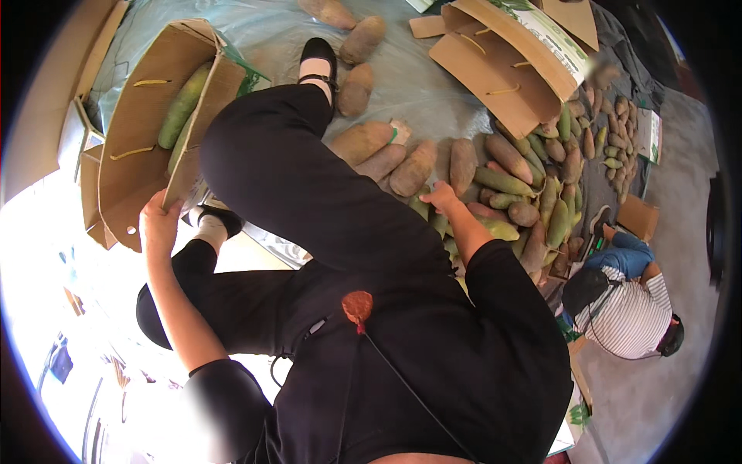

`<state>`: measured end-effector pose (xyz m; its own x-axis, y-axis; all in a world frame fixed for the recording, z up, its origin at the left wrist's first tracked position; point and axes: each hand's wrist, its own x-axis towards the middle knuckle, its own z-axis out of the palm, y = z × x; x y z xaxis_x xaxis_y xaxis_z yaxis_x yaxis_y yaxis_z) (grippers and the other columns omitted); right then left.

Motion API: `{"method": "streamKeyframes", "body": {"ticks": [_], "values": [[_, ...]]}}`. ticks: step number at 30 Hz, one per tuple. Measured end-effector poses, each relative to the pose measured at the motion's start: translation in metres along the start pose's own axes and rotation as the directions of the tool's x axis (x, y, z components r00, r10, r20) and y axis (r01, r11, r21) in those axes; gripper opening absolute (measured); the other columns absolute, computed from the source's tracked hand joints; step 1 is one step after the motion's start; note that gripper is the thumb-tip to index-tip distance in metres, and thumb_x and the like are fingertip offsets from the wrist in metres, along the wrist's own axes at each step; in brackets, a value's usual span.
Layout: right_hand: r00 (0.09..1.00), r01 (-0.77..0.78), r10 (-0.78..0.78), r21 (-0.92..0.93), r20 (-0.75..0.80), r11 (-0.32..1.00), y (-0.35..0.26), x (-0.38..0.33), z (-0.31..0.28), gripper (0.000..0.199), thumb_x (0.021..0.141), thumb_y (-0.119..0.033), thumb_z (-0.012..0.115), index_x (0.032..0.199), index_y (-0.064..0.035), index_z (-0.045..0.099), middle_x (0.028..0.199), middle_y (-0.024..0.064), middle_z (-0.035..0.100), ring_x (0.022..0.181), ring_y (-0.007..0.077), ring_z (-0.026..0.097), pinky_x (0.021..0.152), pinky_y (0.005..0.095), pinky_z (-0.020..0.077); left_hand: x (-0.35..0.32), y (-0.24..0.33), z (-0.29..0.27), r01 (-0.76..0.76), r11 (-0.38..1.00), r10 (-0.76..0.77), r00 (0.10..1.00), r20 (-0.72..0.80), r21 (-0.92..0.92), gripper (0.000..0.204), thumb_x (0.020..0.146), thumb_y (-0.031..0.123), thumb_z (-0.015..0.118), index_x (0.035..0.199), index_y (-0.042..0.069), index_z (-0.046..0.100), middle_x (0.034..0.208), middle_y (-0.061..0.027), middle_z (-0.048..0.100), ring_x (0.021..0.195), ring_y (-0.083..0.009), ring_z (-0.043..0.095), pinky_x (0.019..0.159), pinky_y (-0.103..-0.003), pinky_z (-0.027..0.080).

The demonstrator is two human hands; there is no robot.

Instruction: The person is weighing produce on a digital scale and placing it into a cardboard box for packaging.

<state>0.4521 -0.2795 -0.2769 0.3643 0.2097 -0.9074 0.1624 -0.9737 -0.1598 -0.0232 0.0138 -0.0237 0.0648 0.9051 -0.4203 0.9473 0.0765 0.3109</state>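
Note:
My left hand (160, 222) grips the near edge of an open cardboard box (122, 185), its fingers closed over the rim. Inside that box lie long green radishes (184, 107), partly hidden by the box wall. Beyond my raised knee, the bent fingers of my right hand (444, 199) are closed at the end of a green radish (420, 203), mostly hidden behind my thigh. Around it spreads a heap of green radishes (501, 181) and brown, soil-coloured roots (462, 165). Several more brown roots (413, 168) lie in a loose row beside my leg.
Another open cardboard box (506, 73) stands at the far right of the plastic sheet (263, 31). Smaller roots (618, 143) are piled on dark cloth. To the right, a person in a striped shirt (627, 317) crouches beside a small carton (638, 216). Bright light washes out the lower left.

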Motion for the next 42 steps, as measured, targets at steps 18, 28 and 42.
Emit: {"method": "streamKeyframes", "body": {"ticks": [18,28,42], "values": [[0.999,0.009,0.005,0.259,-0.054,0.966,0.004,-0.010,0.015,0.064,0.067,-0.010,0.078,0.120,-0.0012,0.043,0.108,0.0125,0.056,0.092,0.0267,0.057,0.067,0.0416,0.0480,-0.015,0.000,-0.014,-0.053,0.999,0.054,0.993,-0.103,0.014,0.037,0.073,0.014,0.068,0.109,0.010,0.064,0.096,-0.0113,0.064,0.093,-0.0296,0.060,0.083,-0.038,0.045],[0.763,0.644,-0.541,0.355,-0.353,0.677,-0.062,-0.079,-0.072,0.052,0.077,-0.005,0.070,0.122,-0.0051,0.042,0.106,0.0058,0.054,0.087,0.0161,0.054,0.074,0.0292,0.0458,-0.029,-0.022,-0.018,0.033,0.988,-0.010,0.989,-0.148,0.154,0.034,0.072,0.009,0.069,0.105,0.010,0.066,0.098,-0.0102,0.064,0.097,-0.0298,0.060,0.087,-0.039,0.044],[0.127,0.808,-0.886,0.565,-0.446,-0.168,-0.343,-0.259,-0.077,0.046,0.086,0.001,0.057,0.127,-0.0032,0.039,0.123,0.0132,0.049,0.112,0.0259,0.052,0.092,0.0447,0.0472,-0.026,-0.029,-0.009,0.033,0.986,0.000,0.981,-0.195,0.162,0.017,0.077,0.011,0.065,0.093,0.007,0.067,0.085,-0.0167,0.064,0.087,-0.0360,0.061,0.078,-0.044,0.047]]}}
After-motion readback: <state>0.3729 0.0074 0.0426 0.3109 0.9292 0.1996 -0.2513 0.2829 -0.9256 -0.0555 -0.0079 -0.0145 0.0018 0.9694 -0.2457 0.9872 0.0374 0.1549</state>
